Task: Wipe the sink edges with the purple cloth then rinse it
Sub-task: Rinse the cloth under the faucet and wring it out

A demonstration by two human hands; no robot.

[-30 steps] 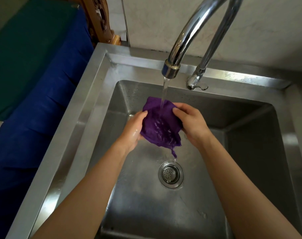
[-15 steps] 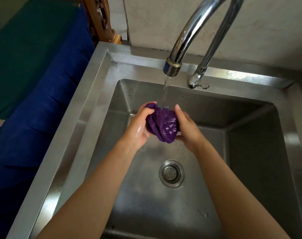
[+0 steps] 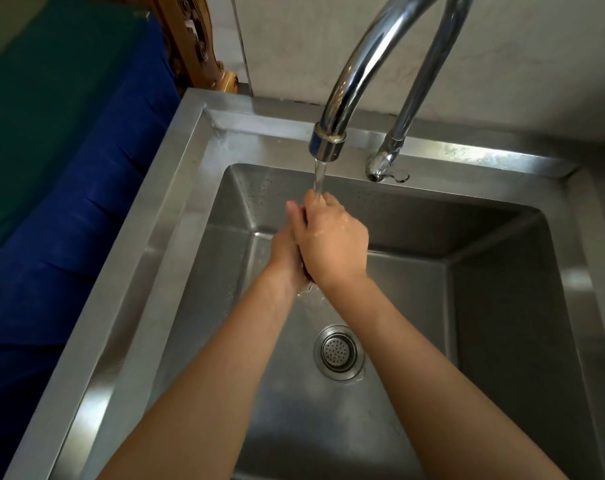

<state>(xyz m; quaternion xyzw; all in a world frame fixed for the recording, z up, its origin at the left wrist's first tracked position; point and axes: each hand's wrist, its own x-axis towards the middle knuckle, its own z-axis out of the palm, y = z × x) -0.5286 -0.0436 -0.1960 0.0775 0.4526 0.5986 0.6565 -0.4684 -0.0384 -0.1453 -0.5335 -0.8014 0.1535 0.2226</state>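
Note:
My left hand (image 3: 287,251) and my right hand (image 3: 332,237) are pressed palm to palm over the steel sink (image 3: 176,209). The purple cloth (image 3: 307,271) is squeezed between them; only a thin dark sliver shows in the gap near my wrists. The right hand lies over the left and hides most of it. Water runs from the tap spout (image 3: 327,145) straight down onto my fingertips and drips out below my hands into the basin.
The drain strainer (image 3: 339,351) sits in the basin floor below my hands. The tap's base (image 3: 386,166) stands on the back rim. A blue and green covered surface (image 3: 69,161) lies left of the sink, and carved wood (image 3: 197,46) stands behind it.
The cloth was spread under the stream, then bunched up. Now both hands have closed together around it, hiding nearly all of it, and have risen slightly toward the spout.

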